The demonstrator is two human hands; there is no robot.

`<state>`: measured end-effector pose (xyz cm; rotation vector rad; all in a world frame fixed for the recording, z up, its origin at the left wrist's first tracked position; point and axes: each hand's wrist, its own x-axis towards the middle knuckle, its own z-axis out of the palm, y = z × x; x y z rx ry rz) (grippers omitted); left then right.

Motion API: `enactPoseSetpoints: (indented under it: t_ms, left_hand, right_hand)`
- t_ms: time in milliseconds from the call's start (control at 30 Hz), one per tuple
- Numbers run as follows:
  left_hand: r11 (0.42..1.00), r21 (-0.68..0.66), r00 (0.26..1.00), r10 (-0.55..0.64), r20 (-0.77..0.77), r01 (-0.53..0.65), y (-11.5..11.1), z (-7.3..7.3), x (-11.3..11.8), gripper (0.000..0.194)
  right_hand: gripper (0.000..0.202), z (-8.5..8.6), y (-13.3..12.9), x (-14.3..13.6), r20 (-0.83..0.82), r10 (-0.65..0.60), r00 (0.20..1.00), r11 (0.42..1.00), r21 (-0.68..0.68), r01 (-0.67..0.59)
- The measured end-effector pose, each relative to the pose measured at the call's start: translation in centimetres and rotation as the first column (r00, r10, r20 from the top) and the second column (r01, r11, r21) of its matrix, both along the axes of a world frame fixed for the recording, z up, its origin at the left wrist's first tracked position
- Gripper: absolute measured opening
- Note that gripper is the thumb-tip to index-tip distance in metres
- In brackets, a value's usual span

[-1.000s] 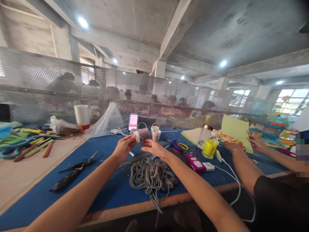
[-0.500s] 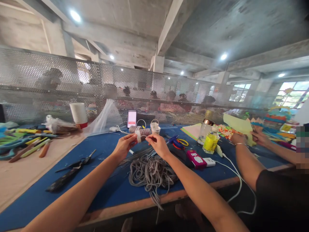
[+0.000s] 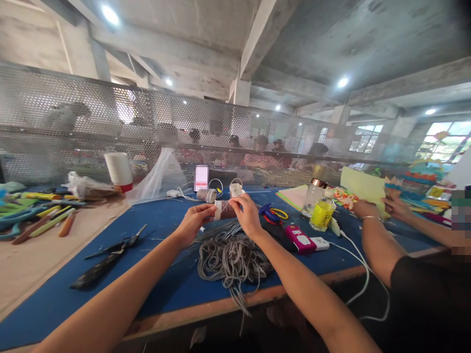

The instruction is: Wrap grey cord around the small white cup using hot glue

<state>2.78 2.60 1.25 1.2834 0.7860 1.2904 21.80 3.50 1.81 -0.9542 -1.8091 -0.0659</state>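
Between my hands is a small white paper cup (image 3: 218, 210) lying sideways, its side partly wrapped in grey-brown cord (image 3: 228, 210). My left hand (image 3: 193, 221) pinches the cup's white end from the left. My right hand (image 3: 247, 214) is closed over the wrapped side, with thumb and finger pinched on a thin strand of the cord; the fingertips partly cover it. Behind them lie another cord-wrapped cup (image 3: 206, 196) and a small white cup with a looped handle (image 3: 235, 190). A loose heap of grey cord (image 3: 231, 262) rests below my hands.
Black-handled pliers (image 3: 110, 260) lie left on the blue mat (image 3: 162, 274). A phone (image 3: 201, 177) stands behind. To the right are blue-and-yellow scissors (image 3: 271, 214), a magenta power bank (image 3: 300, 239), a yellow-labelled bottle (image 3: 322, 214) and a glass jar (image 3: 311, 198). A co-worker's hands (image 3: 368, 210) hold yellow-green paper.
Both hands have moved slightly right and the cup has turned, its wrapped side now under my right fingers. The cord strand is drawn up close to the cup.
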Motion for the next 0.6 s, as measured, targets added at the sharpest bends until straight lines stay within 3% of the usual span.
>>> enactPoseSetpoints:
  t_ms: [600]
  left_hand:
    - [0.999, -0.001, 0.996, -0.041, -0.075, 0.041, -0.18, -0.22, 0.57, 0.025]
  right_hand:
    - [0.017, 0.69, -0.20, 0.25, -0.161, 0.102, 0.982, 0.993, -0.040, -0.110]
